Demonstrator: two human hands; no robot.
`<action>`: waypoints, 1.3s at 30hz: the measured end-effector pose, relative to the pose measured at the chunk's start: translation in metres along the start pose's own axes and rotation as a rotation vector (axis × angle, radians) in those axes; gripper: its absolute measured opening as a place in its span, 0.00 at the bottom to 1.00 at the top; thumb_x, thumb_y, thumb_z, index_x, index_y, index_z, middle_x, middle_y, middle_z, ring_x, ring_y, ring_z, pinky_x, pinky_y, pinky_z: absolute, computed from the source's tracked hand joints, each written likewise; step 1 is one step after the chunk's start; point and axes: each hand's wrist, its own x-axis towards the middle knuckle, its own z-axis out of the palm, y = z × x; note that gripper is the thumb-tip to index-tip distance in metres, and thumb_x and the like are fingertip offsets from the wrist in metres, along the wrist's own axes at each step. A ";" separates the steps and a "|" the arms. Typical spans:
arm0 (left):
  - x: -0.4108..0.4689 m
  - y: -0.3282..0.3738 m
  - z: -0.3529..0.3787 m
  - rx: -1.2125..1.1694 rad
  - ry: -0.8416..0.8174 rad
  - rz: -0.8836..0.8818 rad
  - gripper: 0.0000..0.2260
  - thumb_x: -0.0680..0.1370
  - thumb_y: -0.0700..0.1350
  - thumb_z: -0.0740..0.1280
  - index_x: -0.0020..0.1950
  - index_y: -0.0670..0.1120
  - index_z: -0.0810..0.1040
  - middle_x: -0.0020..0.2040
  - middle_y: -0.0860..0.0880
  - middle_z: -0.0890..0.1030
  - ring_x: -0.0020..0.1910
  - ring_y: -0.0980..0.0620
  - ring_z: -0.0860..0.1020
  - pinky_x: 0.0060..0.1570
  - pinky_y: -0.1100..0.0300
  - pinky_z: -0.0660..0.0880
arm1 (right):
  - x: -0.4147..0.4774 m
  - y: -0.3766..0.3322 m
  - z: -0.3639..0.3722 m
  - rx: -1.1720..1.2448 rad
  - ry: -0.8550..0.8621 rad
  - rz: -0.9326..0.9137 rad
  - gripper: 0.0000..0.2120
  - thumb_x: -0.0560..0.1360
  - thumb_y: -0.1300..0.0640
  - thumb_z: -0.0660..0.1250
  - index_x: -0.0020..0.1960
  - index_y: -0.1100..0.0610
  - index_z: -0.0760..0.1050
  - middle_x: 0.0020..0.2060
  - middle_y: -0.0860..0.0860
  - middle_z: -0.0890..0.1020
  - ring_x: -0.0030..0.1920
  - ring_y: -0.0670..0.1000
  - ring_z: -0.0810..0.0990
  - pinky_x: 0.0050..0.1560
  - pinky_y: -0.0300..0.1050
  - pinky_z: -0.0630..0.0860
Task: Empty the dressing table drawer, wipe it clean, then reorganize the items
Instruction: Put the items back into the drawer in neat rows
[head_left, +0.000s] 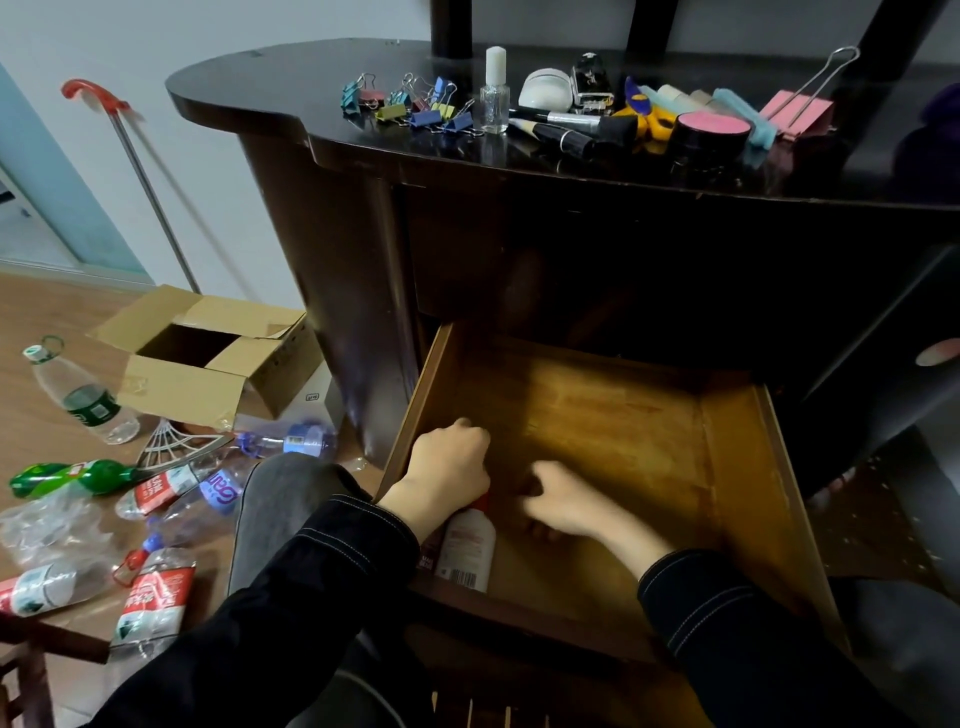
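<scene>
Both hands reach into the open drawer (623, 441). The white bottle (467, 551) lies in its near left corner, with its red cap just under the left hand (449, 465). That grip is curled, but I cannot tell whether it holds the cap. The right hand (563, 499) is blurred beside it, and its grip is unclear too. Binder clips (415, 106) sit on the table (249, 88).

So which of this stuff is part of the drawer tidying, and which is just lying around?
Job: drawer, white bottle, binder clips, nail polish, brushes, pink jar.
Lying about: plastic bottles, cardboard box, pole.
</scene>
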 end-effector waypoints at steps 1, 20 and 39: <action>0.000 0.000 0.000 -0.049 0.049 0.007 0.05 0.76 0.43 0.64 0.50 0.46 0.77 0.51 0.47 0.76 0.44 0.39 0.80 0.37 0.54 0.68 | -0.004 0.002 -0.005 -0.008 0.031 0.004 0.24 0.81 0.53 0.65 0.74 0.58 0.65 0.53 0.49 0.80 0.41 0.50 0.85 0.35 0.44 0.81; -0.012 0.015 -0.152 -0.725 0.634 0.371 0.07 0.79 0.48 0.65 0.56 0.58 0.78 0.47 0.58 0.79 0.41 0.54 0.78 0.38 0.62 0.75 | -0.147 -0.138 -0.173 -0.214 0.917 -0.548 0.06 0.74 0.49 0.65 0.40 0.42 0.79 0.29 0.38 0.81 0.32 0.41 0.81 0.42 0.46 0.80; 0.108 0.022 -0.273 -0.581 0.671 0.146 0.08 0.77 0.45 0.70 0.49 0.56 0.74 0.43 0.57 0.78 0.43 0.58 0.77 0.39 0.69 0.68 | -0.147 -0.159 -0.229 0.335 0.661 -0.597 0.11 0.76 0.64 0.67 0.40 0.56 0.85 0.28 0.56 0.81 0.25 0.48 0.73 0.37 0.38 0.75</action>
